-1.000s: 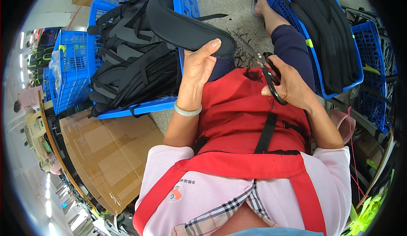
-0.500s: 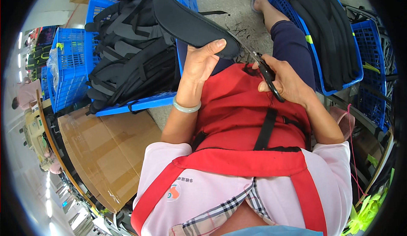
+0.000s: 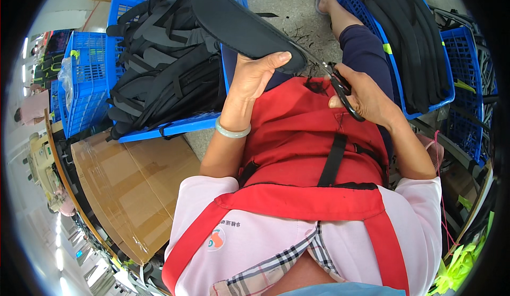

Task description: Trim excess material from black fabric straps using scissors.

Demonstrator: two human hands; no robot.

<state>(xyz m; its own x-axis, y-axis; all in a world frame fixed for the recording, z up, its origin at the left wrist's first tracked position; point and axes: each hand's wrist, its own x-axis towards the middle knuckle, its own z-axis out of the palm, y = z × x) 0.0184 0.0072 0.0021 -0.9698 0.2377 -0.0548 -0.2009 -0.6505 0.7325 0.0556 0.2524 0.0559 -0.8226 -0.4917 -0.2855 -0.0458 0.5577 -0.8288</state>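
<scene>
A long, curved black padded strap [image 3: 241, 25] is held up over my lap, its rounded end gripped by my left hand [image 3: 255, 75] with the thumb on top. My right hand [image 3: 364, 94] is closed around black-handled scissors [image 3: 344, 96]. The blades point up and to the left, lying along the strap's right edge near its rounded end. Whether the blades are parted is too small to tell. The red apron [image 3: 313, 131] covers my lap beneath both hands.
At the left, a blue crate [image 3: 180, 128] is heaped with black straps [image 3: 164, 57], beside a cardboard box [image 3: 133, 189]. Another blue crate [image 3: 393, 65] at the right holds long black pads [image 3: 406, 41]. Dark scraps [image 3: 313, 38] litter the grey floor.
Both hands have shifted slightly to the right along with the strap's rounded end. The scissors have moved right too, their blades still along the strap's edge.
</scene>
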